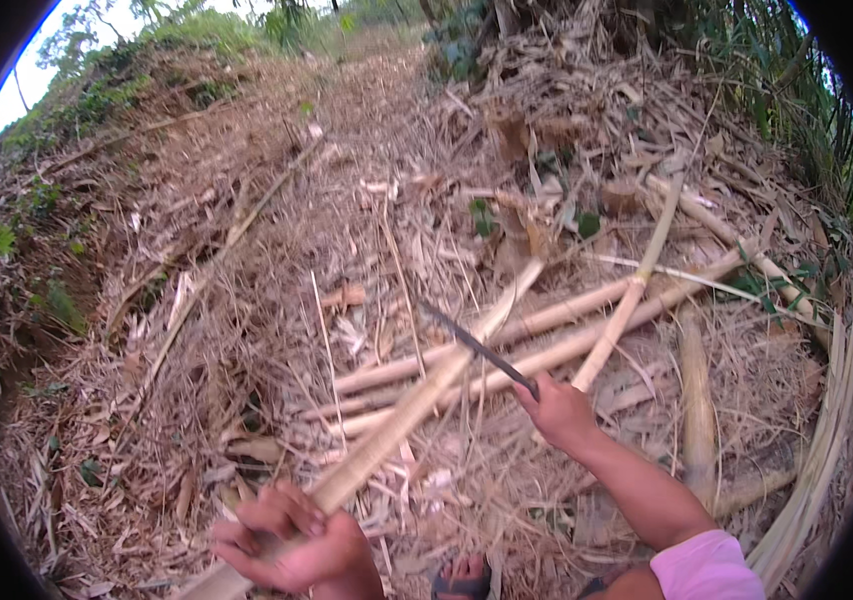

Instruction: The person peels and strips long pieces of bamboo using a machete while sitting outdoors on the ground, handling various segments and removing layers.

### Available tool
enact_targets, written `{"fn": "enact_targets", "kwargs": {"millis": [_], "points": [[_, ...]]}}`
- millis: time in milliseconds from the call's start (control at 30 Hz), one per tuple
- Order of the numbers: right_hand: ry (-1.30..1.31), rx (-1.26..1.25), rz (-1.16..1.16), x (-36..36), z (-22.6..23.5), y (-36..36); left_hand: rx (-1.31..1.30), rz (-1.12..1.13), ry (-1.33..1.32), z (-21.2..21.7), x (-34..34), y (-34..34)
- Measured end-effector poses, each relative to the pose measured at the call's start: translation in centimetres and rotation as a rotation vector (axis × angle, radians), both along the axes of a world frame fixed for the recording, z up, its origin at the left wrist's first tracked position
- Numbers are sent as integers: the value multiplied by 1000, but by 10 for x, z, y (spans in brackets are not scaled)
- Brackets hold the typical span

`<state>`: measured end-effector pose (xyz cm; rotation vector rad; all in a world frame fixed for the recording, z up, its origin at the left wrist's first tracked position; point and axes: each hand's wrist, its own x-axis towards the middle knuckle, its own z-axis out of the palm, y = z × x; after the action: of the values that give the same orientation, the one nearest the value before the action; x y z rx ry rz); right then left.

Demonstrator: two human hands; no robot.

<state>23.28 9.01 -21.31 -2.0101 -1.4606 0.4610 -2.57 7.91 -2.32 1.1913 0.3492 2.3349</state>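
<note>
A long pale split bamboo length (pixel 397 432) slants from the lower left up toward the middle. My left hand (pixel 297 540) is closed around its near end. In my right hand (pixel 562 412) is a knife with a long, narrow dark blade (pixel 482 348); the fingers wrap around its handle, which they hide. The blade points up and left and crosses over the bamboo's upper part. Whether the edge touches the bamboo, I cannot tell. Under that far part lie bamboo poles (pixel 557 350), crossing one another on the ground.
Dry leaves and shavings (pixel 197 400) litter the ground. Thin bamboo strips (pixel 822 460) lie in a bundle at the right. A slender pole (pixel 227 245) rests on the left slope. My sandalled foot (pixel 462 577) is at the bottom edge. Bamboo stumps (pixel 522 135) stand farther back.
</note>
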Motion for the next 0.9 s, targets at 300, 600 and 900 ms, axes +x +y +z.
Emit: {"fn": "enact_targets", "kwargs": {"millis": [300, 600, 900], "points": [[325, 29, 39, -11, 33, -12, -10, -4, 12, 5, 10, -9], [-59, 466, 394, -52, 50, -35, -62, 178, -63, 9, 28, -19], [307, 121, 37, -10, -9, 7, -53, 10, -55, 3, -6, 7]]}}
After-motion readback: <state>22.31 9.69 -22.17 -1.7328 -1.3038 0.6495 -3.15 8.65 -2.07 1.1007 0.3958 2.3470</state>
